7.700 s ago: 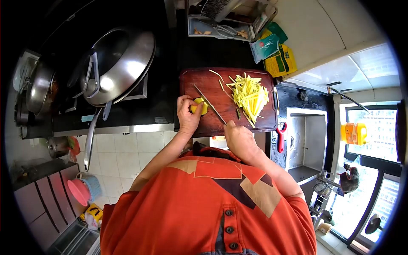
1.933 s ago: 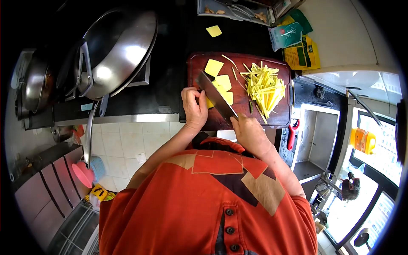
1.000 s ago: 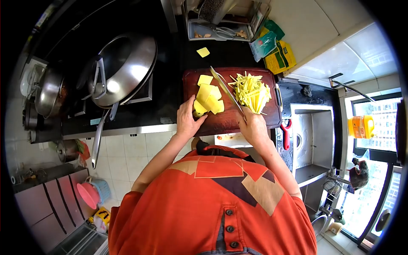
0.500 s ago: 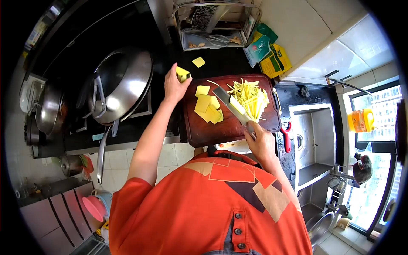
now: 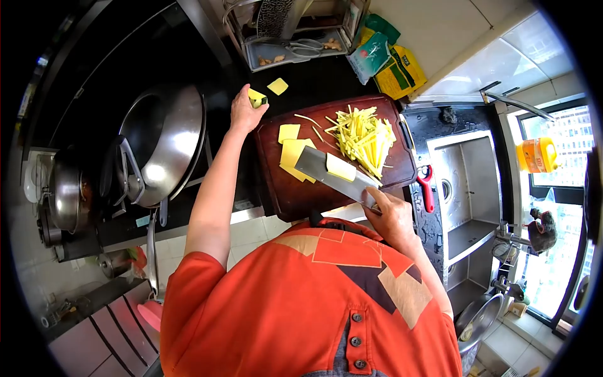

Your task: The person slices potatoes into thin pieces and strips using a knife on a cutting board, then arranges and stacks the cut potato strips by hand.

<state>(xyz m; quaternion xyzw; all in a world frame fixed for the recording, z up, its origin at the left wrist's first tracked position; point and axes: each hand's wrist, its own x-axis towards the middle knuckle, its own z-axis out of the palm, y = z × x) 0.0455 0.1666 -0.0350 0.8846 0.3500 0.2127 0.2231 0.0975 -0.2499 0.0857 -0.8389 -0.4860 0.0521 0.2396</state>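
My left hand [image 5: 246, 113] is closed around a chunk of vegetable [image 5: 256, 97] with pale yellow flesh and dark green skin, off the upper left corner of the brown cutting board [image 5: 308, 204]. In my right hand [image 5: 392, 220] is the handle of a broad kitchen knife [image 5: 320, 178]. A yellow slice [image 5: 341, 168] lies on the blade's flat face. The blade's far end overlaps a fanned group of yellow slices [image 5: 292, 153] on the board. Thin yellow strips [image 5: 363, 138] are heaped on the board's right half. One square slice [image 5: 277, 87] lies on the black counter.
A wok [image 5: 166, 141] stands on the stove at left. Behind the board are a rack [image 5: 251, 55] with scissors and ginger, and green and yellow packets [image 5: 401, 72]. A red peeler [image 5: 427, 188] lies right of the board, beside a steel sink [image 5: 480, 188].
The knife has swung flatter, its tip moving left over the slices, with the slice still on its blade. My left hand keeps its chunk. The whole view has shifted slightly.
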